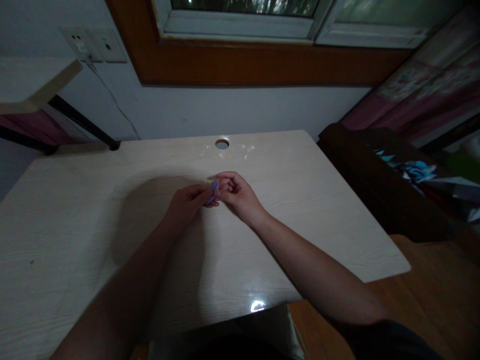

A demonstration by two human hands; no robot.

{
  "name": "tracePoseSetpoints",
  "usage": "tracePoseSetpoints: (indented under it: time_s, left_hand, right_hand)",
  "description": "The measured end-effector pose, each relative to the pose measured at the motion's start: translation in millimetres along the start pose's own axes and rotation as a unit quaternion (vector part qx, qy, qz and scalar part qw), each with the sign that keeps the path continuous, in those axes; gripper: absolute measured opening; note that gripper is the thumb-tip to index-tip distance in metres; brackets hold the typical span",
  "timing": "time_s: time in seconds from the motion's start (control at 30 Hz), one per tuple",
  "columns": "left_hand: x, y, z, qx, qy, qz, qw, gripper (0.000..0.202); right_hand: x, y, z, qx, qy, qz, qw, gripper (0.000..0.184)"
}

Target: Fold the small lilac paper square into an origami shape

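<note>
A small purple piece of folded paper [214, 185] is held between my two hands, over the middle of the pale wood-grain table [285, 175]. My left hand [190, 199] pinches its lower left part between thumb and fingers. From the right, the thumb and fingertips of my right hand [237, 194] grip the paper's other side. Fingers cover much of the paper, so its full shape cannot be made out.
A round hole [222, 144] is cut near the table's back edge. At the back left a shelf [33, 82] stands on black legs, beside a wall socket [92, 44] with a white cable. To the right sits a dark wooden piece of furniture [375, 185] with cloths on it.
</note>
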State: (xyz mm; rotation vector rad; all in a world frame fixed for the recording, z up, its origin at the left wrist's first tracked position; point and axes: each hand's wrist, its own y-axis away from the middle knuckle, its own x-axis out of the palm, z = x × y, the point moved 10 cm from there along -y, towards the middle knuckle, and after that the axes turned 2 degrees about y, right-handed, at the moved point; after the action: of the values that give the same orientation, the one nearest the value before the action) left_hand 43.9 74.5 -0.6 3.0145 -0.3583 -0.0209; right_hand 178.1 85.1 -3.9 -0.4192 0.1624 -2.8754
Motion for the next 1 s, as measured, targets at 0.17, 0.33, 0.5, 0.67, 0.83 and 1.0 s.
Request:
tracePoseSetpoints:
  time_s: [0.17,0.33,0.5,0.67,0.83,1.0]
  left_hand:
    - [1.9,0.1,-2.6,0.003,-0.011,0.008,1.0,0.04]
    - [1.3,-1.1,1.3,0.002,-0.009,0.001,1.0,0.039]
    - [5.3,-0.9,2.4,0.007,-0.022,0.023,0.999,0.036]
    - [5.8,-0.1,-0.4,0.002,-0.026,0.02,0.999,0.038]
    - [6.0,-0.8,0.0,-0.003,-0.018,0.018,1.0,0.037]
    - [5.4,-1.4,2.0,-0.012,-0.025,0.019,0.999,0.036]
  right_hand:
    - [1.6,0.4,1.1,-0.001,-0.001,0.005,1.0,0.042]
    - [1.4,2.0,3.0,0.002,0.009,-0.004,1.0,0.035]
    - [-1.1,3.4,5.3,0.001,0.022,-0.021,1.0,0.032]
    - [-2.3,2.6,3.2,-0.001,0.012,-0.021,1.0,0.034]
    - [-5.2,2.7,2.6,0.002,0.008,-0.038,0.999,0.034]
    - [-3.6,3.3,4.3,0.004,0.02,-0.038,0.999,0.033]
